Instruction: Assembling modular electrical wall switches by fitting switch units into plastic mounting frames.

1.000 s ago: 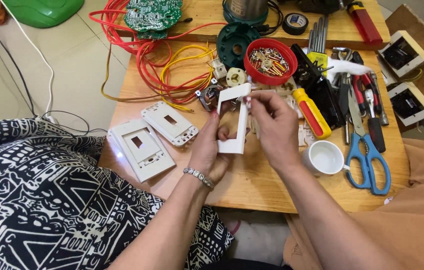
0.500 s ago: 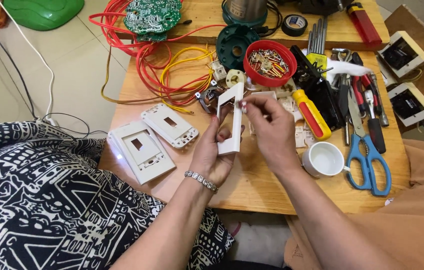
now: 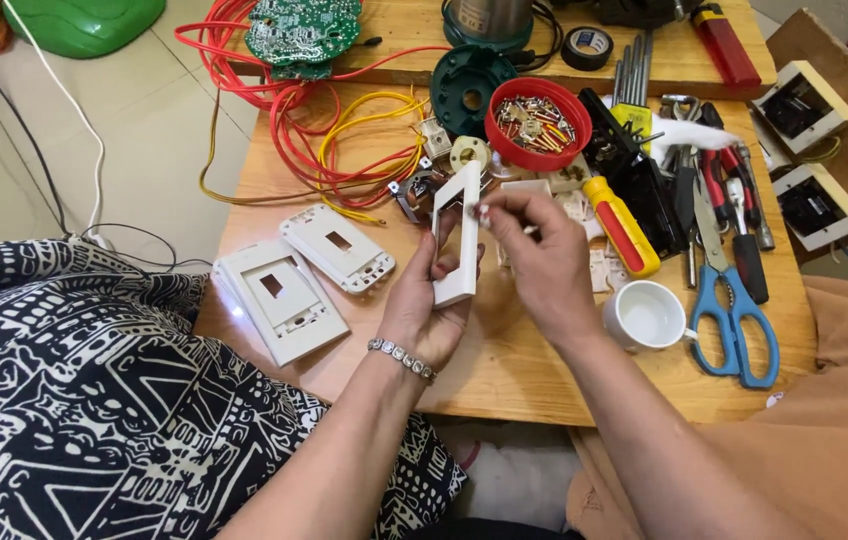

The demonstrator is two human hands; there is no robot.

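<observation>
Gripping a white frame plate [image 3: 457, 235] upright, the left hand [image 3: 431, 305] steadies it edge-on. The right hand [image 3: 544, 265] pinches a small part at its upper edge, above the worktop [image 3: 504, 370].

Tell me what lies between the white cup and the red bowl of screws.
In the head view, a yellow-and-red screwdriver lies between the white cup and the red bowl of screws.

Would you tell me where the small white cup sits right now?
In the head view, the small white cup stands on the wooden table, right of the right hand and left of the blue-handled scissors.
</observation>
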